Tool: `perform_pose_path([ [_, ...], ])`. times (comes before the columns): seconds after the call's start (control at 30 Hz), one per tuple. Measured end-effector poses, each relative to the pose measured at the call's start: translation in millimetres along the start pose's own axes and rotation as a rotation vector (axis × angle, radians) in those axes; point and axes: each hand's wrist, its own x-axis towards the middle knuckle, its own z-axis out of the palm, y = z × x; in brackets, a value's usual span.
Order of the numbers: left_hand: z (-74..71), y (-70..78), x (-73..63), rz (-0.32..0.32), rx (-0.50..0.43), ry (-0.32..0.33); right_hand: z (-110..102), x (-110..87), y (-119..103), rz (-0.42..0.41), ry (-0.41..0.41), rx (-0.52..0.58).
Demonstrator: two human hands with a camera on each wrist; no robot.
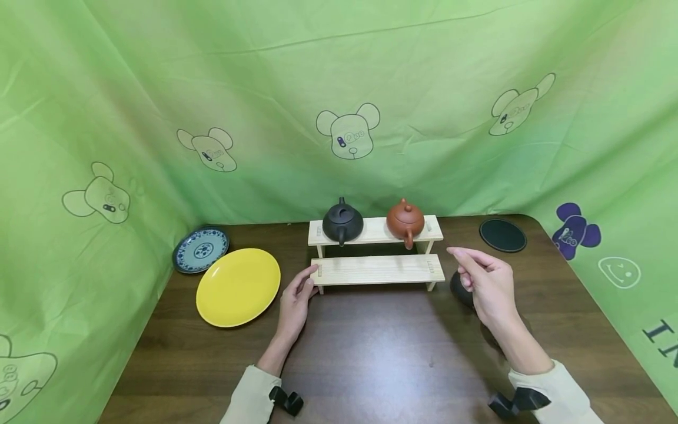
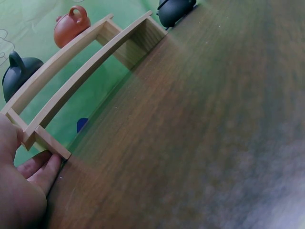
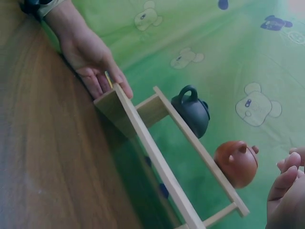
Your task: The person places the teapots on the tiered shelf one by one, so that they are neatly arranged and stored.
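Observation:
A two-tier wooden stand (image 1: 377, 270) stands on the table. My left hand (image 1: 294, 303) holds the left end of its lower tier, thumb at the top edge and fingers by the leg (image 2: 51, 143). On the upper tier sit a black teapot (image 1: 342, 222) at left and a reddish-brown teapot (image 1: 405, 221) at right. To the right of the stand, my right hand (image 1: 492, 287) is raised, fingers loosely bent, with nothing seen in it. Behind that hand, partly hidden in the head view, another dark teapot (image 2: 175, 10) rests on the table.
At left lie a yellow plate (image 1: 238, 287) and a blue patterned plate (image 1: 202, 249), their edges close together. A dark round mat or dish (image 1: 503, 235) is at the back right. A green printed cloth (image 1: 275, 76) hangs behind and along the sides of the wooden table (image 1: 371, 353).

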Motion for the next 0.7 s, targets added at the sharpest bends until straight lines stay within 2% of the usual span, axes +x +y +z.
perform_pose_path([
  [0.23,0.9,0.8,-0.4,-0.019,-0.011,0.003,-21,-13.4,-3,-0.001,-0.008,-0.041],
  [0.7,1.1,-2.0,-0.9,0.047,0.026,0.007,-73,-48.5,2,0.027,0.012,-0.042],
])
